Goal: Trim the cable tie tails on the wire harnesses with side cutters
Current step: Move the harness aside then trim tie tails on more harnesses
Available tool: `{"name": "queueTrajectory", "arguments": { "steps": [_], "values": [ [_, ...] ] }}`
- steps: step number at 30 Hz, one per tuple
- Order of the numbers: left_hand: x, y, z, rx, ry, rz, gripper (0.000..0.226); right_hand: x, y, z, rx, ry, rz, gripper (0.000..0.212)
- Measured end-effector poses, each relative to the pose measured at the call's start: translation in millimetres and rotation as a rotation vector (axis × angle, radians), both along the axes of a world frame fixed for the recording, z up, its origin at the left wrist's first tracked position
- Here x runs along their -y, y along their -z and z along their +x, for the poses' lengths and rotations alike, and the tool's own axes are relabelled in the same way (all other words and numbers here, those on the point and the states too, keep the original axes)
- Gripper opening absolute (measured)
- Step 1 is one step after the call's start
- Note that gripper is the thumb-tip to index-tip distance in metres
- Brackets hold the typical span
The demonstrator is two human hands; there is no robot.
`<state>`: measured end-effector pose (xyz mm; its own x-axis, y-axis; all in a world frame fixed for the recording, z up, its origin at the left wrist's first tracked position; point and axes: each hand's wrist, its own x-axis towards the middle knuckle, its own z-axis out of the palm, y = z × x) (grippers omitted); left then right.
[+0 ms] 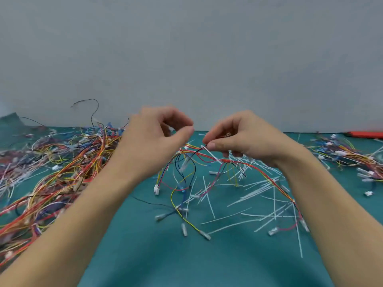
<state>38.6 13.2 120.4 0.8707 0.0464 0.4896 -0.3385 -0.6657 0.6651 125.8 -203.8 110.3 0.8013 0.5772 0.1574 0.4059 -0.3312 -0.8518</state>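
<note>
In the head view, a teal green work mat (145,255) covers the table and runs back to a plain pale grey wall (186,48), which fills the upper half of the picture. The mat meets the wall in a straight line just behind the hands.

Both forearms reach in from the bottom corners. The right hand (244,139) is raised above the mat with thumb and forefinger pinched together on a wire harness (228,161) at a white cable tie (210,153), whose tail slants down and to the right from the fingertips. The harness, a bundle of red, yellow, black and blue wires, arches from that pinch down to the mat on both sides, its white connectors (156,189) resting on the surface. The left hand (153,137) hovers just beside the right, its fingers curled inward with the thumb near the forefinger; whether it pinches a wire I cannot tell, as the fingertips are blurred.

Under and to the right of the held harness lies a scatter of cut white tie tails (248,195), crossing one another on the mat. On the left a large tangled heap of harnesses (58,166) spreads to the edge of the picture, one black wire looping up against the wall. A smaller pile of harnesses (348,156) sits at the far right, and beyond it, near the wall, lies a red tool handle (364,134), well apart from both hands.
</note>
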Motion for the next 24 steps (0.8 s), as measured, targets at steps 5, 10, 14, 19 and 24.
{"name": "queueTrajectory", "arguments": {
  "steps": [5,10,14,19,24],
  "values": [
    [2.2,31.3,13.9,-0.276,0.179,0.135,0.016,-7.4,11.4,3.1,-0.012,-0.067,-0.069,0.006],
    [0.3,45.6,22.9,-0.215,0.158,0.019,0.002,-1.4,18.5,5.9,-0.155,-0.057,-0.027,0.006],
    [-2.9,49.3,25.7,-0.23,0.201,-0.035,0.003,4.8,18.9,4.1,-0.259,-0.113,-0.002,0.013],
    [-7.0,49.4,26.4,-0.278,0.263,-0.179,0.01,7.5,15.7,0.5,-0.289,-0.088,0.029,0.013],
    [-1.3,52.1,26.3,-0.292,0.247,-0.38,0.012,4.9,13.4,-4.7,-0.26,-0.053,0.008,0.008]
  ]
}}
